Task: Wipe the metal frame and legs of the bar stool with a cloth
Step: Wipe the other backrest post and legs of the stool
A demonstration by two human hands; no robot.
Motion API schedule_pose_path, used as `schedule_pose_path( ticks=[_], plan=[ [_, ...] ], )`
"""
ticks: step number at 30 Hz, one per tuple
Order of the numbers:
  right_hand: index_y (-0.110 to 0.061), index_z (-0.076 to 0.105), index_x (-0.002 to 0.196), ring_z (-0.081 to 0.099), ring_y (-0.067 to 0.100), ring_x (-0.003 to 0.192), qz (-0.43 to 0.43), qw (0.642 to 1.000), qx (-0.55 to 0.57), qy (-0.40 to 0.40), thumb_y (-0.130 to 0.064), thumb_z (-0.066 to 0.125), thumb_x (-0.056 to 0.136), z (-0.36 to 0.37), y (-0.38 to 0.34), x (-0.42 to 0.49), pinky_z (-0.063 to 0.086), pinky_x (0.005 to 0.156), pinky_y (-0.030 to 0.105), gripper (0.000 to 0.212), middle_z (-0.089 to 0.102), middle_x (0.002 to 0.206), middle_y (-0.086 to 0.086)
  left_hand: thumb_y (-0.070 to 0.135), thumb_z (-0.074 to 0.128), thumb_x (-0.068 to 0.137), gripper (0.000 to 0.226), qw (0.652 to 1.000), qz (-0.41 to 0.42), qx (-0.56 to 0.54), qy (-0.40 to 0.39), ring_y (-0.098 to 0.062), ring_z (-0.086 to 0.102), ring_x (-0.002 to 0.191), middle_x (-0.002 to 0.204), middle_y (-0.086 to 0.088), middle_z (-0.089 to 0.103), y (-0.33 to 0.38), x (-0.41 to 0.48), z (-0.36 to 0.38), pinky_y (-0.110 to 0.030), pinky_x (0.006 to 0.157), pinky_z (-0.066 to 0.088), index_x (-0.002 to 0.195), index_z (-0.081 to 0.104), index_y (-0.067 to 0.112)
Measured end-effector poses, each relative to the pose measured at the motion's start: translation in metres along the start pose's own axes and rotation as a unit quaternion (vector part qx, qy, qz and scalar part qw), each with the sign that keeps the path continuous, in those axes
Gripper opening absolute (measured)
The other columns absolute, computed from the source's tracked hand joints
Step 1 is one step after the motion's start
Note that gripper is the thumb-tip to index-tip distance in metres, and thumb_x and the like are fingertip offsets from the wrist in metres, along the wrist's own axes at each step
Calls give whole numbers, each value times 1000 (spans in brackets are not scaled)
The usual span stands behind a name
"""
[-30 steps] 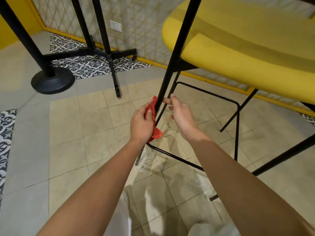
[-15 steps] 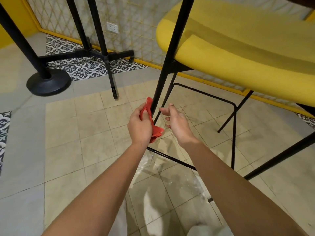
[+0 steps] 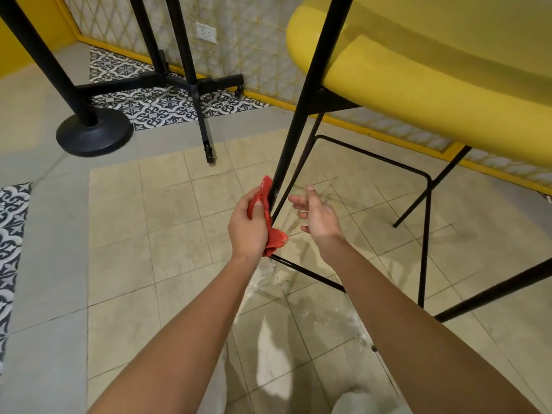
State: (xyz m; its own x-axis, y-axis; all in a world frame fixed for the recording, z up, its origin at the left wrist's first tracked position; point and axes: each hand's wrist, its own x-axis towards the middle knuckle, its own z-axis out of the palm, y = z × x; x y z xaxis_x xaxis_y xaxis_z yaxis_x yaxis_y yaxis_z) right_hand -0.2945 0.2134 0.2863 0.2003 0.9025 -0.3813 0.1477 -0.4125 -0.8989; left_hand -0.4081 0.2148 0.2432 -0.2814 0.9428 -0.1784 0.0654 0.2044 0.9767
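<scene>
A bar stool with a yellow seat [image 3: 433,85] fills the upper right. Its black metal front leg [image 3: 310,94] slants down to the middle of the view, and a thin black footrest frame [image 3: 424,204] runs behind and below it. My left hand [image 3: 246,227] grips a red cloth [image 3: 273,239] and presses it around the lower part of that leg. My right hand [image 3: 318,215] hovers just right of the leg, fingers spread, touching nothing.
A black post on a round base [image 3: 94,134] stands at the left. A black cross-shaped table base [image 3: 191,85] with thin legs sits near the patterned wall. Beige and grey floor tiles lie below, with a white smudged patch under the stool.
My right hand let go of the stool leg and drew back to the right, opening its fingers. My left hand kept the cloth on the leg.
</scene>
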Motion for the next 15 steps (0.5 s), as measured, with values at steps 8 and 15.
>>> schedule_pose_path(
  ticks=[8, 15],
  plan=[
    [-28, 67, 97, 51, 18, 118, 3, 1000, -2, -8, -46, 24, 100, -1, 2, -1, 34, 108, 44, 46, 59, 110, -4, 21, 43, 97, 29, 997, -49, 63, -2, -18, 63, 100, 115, 4, 65, -1, 1, -4, -41, 92, 51, 122, 57, 25],
    [-27, 66, 99, 52, 14, 115, -23, 999, 15, -21, -44, 24, 100, -5, -4, -14, 34, 109, 42, 45, 60, 112, -4, 12, 52, 93, 27, 994, 99, 1, 37, -7, 51, 111, 122, 0, 49, 37, -29, 1, -26, 101, 43, 116, 49, 25]
  ],
)
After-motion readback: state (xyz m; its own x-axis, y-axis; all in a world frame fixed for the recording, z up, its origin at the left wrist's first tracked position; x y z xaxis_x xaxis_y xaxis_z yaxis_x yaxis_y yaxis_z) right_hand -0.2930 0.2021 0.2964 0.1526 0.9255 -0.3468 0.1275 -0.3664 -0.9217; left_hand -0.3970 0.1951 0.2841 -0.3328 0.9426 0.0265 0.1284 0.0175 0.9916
